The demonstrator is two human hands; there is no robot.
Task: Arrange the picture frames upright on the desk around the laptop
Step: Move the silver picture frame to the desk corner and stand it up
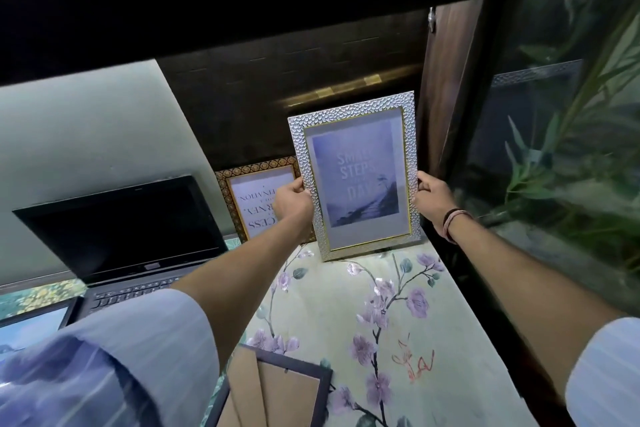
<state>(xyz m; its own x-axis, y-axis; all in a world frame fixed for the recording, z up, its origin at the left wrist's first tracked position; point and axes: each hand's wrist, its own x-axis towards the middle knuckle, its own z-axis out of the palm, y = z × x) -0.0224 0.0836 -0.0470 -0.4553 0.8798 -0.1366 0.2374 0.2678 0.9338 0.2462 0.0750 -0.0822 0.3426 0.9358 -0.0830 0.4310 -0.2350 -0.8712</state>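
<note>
Silver frame upright at the worktop's far right corner, bottom edge on the floral cover, top leaning toward the dark back panel. Its right edge sits close to a wooden post; little room there. Its left edge overlaps a gold frame, also upright, print upside down. Laptop open just left of that. Open cover in front, toward the camera.

Left hand: grip clamped on the silver frame's left edge, mid-height. Right hand: clamped on the right edge, same height.

Dark frame lies face down at the near edge. Another frame lies beside the laptop, lower left.
</note>
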